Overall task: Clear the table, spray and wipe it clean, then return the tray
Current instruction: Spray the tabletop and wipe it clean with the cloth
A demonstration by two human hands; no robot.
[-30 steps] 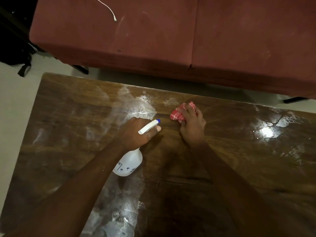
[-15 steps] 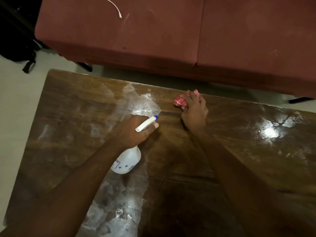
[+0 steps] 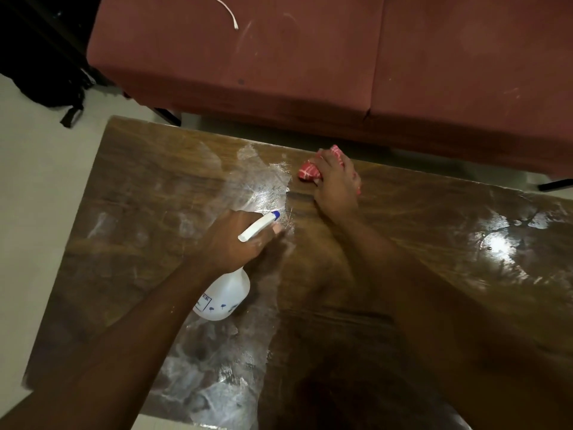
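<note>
A dark wooden table (image 3: 434,243) fills the view, streaked with wet spray film on its left half. My left hand (image 3: 235,240) grips a white spray bottle (image 3: 224,293) by its neck, above the table's middle, with the blue nozzle (image 3: 275,215) aimed towards the far edge. My right hand (image 3: 336,181) presses a bunched red and white checked cloth (image 3: 310,172) onto the table near its far edge. Most of the cloth is hidden under the fingers. No tray is in view.
A red sofa (image 3: 310,57) stands just beyond the table's far edge, with a white cord (image 3: 228,12) lying on it. A black bag (image 3: 46,72) sits on the pale floor (image 3: 37,197) at the far left.
My right hand has pushed the cloth away from me to the table's far edge. My left hand has kept its grip on the spray bottle and barely moved over the table.
</note>
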